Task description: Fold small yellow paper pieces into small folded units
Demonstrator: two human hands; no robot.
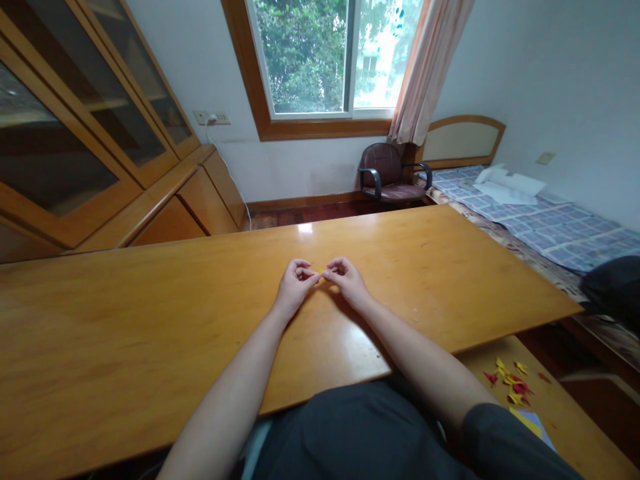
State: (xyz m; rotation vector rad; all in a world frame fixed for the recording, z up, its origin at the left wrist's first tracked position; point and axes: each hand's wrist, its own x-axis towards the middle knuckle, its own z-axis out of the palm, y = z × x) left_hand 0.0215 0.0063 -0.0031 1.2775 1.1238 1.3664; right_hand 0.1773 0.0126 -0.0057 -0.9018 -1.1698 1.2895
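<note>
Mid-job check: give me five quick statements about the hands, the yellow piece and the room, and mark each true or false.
1. The left hand and right hand meet at a small yellow piece over the wooden table. True.
2. The right hand lies flat, well away from the small yellow piece. False: it is curled, right at the piece.
3. Folded pieces lie on a lower surface, to the person's right. True.
4. All the folded pieces are yellow. False: some are red.
5. A chair stands near the head of the bed. True.
</note>
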